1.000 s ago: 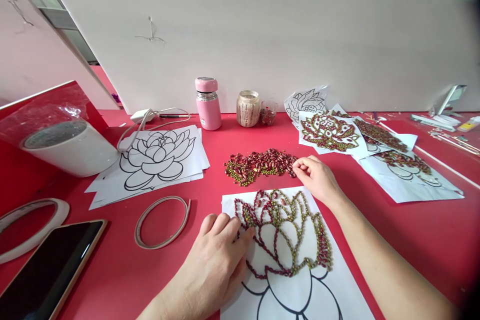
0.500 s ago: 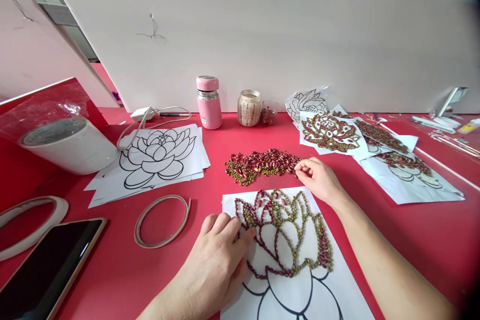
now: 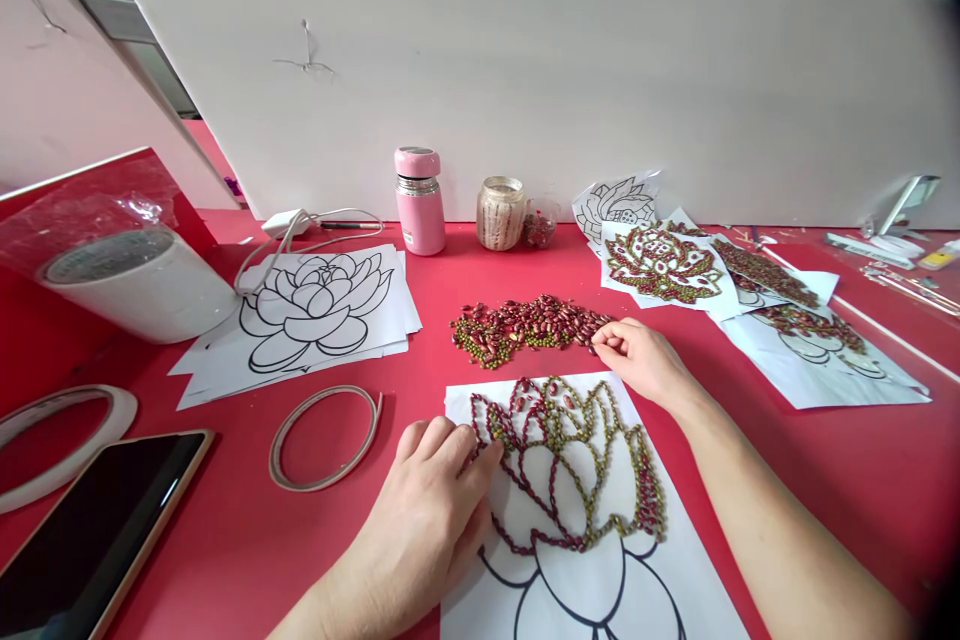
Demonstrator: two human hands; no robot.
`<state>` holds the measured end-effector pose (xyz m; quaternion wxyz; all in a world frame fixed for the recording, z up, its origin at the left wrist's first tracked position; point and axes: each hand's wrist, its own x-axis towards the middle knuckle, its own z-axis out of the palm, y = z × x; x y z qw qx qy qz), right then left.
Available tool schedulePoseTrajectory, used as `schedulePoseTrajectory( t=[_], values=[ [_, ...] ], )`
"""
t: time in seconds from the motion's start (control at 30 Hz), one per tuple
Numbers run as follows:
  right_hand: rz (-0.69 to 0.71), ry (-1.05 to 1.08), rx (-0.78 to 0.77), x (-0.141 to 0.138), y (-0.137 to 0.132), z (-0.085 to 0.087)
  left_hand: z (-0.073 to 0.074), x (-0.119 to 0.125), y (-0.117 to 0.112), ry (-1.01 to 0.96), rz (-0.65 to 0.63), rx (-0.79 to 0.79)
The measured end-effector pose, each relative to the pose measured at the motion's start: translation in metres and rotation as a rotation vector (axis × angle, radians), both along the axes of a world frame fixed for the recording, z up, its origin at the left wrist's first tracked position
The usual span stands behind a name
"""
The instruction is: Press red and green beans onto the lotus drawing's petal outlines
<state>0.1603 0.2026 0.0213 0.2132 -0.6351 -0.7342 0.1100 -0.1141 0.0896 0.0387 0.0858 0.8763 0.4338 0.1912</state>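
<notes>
A sheet of paper with a printed lotus [image 3: 574, 585] lies in front of me; rows of red and green beans [image 3: 596, 465] follow the lines of its upper petals. My left hand [image 3: 442, 495] rests at the sheet's left side, its fingers curled down by the leftmost bean petal; what its fingertips hold, if anything, is hidden. Above the sheet is a loose heap of mixed red and green beans [image 3: 525, 325]. My right hand [image 3: 630, 352] is at the heap's right end, thumb and forefinger pinched together. Anything between those fingertips is too small to make out.
To the left are blank lotus prints [image 3: 330, 310], a tape ring [image 3: 277, 450], a phone [image 3: 97, 530] and a white tub [image 3: 150, 295]. A pink flask [image 3: 420, 210] and a glass jar [image 3: 500, 213] stand at the back. Bean-covered sheets [image 3: 660, 265] lie at the right.
My left hand has shifted slightly up and to the left over the paper's edge. The right hand stays pinched at the heap's right end, almost unmoved.
</notes>
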Motion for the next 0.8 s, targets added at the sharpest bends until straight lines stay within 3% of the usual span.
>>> schedulePoseTrajectory(
  t=[0.4,0.8],
  values=[
    [-0.022,-0.026,0.009,-0.01,0.004,-0.001,0.001,-0.002,0.003,-0.02,0.072,0.013],
    [-0.024,-0.106,0.038,-0.016,0.006,-0.001,-0.007,-0.004,0.007,0.005,0.185,0.071]
  ],
)
